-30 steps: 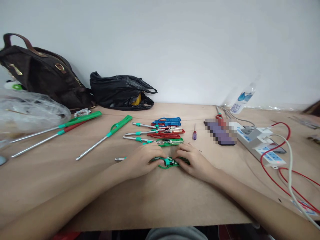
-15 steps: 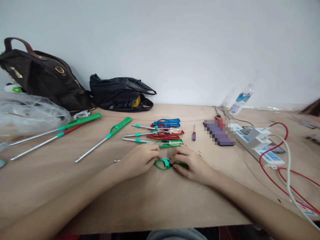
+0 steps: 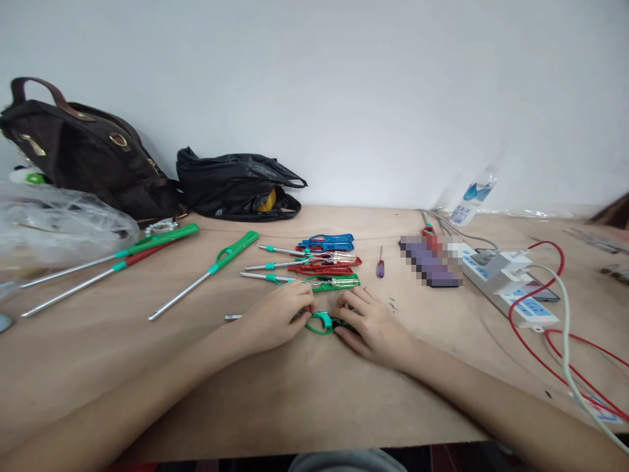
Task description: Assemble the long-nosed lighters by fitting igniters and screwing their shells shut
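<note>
A green long-necked lighter (image 3: 322, 324) lies on the table in front of me, its teal trigger and looped guard showing between my hands. My left hand (image 3: 278, 313) is closed on its front part, and the metal tip pokes out left of the wrist. With bent fingers my right hand (image 3: 376, 321) grips the handle end, where a small black part shows by the fingertips; most of the handle is hidden. Just beyond lies an opened green lighter (image 3: 339, 282) with wires and a clear fuel tank exposed. Opened red lighters (image 3: 324, 267) and blue casing halves (image 3: 327, 241) lie behind it.
A purple screwdriver (image 3: 381, 265) and a pixelated purple object (image 3: 427, 265) lie to the right, before a white power strip (image 3: 525, 305) with red and white cables. Whole lighters (image 3: 211, 269) lie left, near a black plastic bag (image 3: 236, 183) and a dark handbag (image 3: 98, 157).
My right hand has shifted slightly left along the lighter and covers more of its handle. My left hand stays nearly where it was.
</note>
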A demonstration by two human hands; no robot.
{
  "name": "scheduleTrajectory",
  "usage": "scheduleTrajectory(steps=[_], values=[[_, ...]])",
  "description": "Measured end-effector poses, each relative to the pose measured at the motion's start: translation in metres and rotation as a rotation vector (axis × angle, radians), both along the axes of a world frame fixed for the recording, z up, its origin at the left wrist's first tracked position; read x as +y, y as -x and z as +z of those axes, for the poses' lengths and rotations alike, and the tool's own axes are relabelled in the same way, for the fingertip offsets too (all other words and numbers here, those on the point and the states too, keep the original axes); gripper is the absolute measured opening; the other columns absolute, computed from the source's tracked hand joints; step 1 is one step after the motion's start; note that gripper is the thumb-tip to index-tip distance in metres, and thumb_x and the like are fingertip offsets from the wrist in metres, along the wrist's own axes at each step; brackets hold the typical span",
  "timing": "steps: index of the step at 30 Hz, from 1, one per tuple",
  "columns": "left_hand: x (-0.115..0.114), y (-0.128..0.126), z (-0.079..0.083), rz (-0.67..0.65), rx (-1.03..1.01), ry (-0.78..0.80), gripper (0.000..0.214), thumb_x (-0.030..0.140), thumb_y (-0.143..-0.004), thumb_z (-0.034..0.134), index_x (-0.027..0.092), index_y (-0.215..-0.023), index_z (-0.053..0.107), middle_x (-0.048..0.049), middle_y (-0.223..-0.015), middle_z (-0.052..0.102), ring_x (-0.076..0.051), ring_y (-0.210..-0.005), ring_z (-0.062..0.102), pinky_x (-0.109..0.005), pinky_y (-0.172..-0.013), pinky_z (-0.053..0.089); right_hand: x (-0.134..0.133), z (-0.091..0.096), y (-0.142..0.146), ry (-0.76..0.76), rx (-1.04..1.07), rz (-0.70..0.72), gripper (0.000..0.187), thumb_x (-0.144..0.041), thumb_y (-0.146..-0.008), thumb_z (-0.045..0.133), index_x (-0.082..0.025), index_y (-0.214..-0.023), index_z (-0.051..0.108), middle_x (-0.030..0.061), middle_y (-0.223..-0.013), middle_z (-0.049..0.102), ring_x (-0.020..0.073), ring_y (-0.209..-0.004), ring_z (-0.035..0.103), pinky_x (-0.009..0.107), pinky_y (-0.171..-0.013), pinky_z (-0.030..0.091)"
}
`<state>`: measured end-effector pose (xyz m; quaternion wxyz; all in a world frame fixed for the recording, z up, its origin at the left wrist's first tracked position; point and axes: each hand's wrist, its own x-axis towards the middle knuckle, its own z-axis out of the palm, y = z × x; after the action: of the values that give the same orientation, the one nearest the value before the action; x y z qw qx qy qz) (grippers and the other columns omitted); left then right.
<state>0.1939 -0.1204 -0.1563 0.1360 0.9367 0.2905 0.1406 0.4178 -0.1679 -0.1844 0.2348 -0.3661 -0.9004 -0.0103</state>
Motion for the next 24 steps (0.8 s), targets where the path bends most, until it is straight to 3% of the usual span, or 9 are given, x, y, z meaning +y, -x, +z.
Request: scheduleTrajectory(steps=[5,10,16,24], values=[[-0.0013,-0.0012,0.0023,-0.001,0.026,-0.055,0.019,0.009,-0.089,0.041,0.016,-0.079,0.056,-0.0051,-0.086,0.058,-0.019,-0.083,0.053,-0.029,-0.069,0.042,-0.0042,-0.0052,0.0070,-0.137,-0.065,-0.009,0.023,-0.019,-0.094,0.044,-0.015,-0.089,0.066,0.0126,-0.091,0.059,0.0256,-0.086,0.050,0.041,-0.075,0.045],[-0.0009,-0.0017,0.0022,-0.007,0.043,-0.056,0.019,0.010,-0.090,0.040,0.016,-0.081,0.057,-0.0055,-0.087,0.058,-0.019,-0.084,0.053,-0.030,-0.071,0.043,-0.0070,-0.0025,0.0087,0.003,0.030,-0.077,0.015,-0.018,-0.092,0.051,-0.016,-0.089,0.066,0.0114,-0.092,0.056,0.0252,-0.089,0.050,0.040,-0.075,0.048],[-0.0038,-0.0015,0.0016,0.028,0.071,-0.041,0.016,0.007,-0.087,0.043,0.016,-0.081,0.055,-0.0053,-0.089,0.057,-0.020,-0.086,0.052,-0.031,-0.074,0.044,-0.0096,-0.0005,0.0107,0.003,0.004,-0.091,0.014,-0.015,-0.089,0.052,-0.014,-0.090,0.066,0.0135,-0.096,0.056,0.0275,-0.091,0.049,0.044,-0.077,0.049],[0.0004,0.0065,0.0081,0.025,-0.046,0.168,0.015,0.014,-0.090,0.045,0.018,-0.092,0.059,-0.0045,-0.097,0.060,-0.020,-0.096,0.054,-0.034,-0.086,0.045,-0.0012,0.0022,0.0017,0.308,0.243,-0.044,0.011,-0.018,-0.091,0.054,-0.018,-0.092,0.065,0.0091,-0.099,0.059,0.0237,-0.095,0.052,0.042,-0.086,0.048]])
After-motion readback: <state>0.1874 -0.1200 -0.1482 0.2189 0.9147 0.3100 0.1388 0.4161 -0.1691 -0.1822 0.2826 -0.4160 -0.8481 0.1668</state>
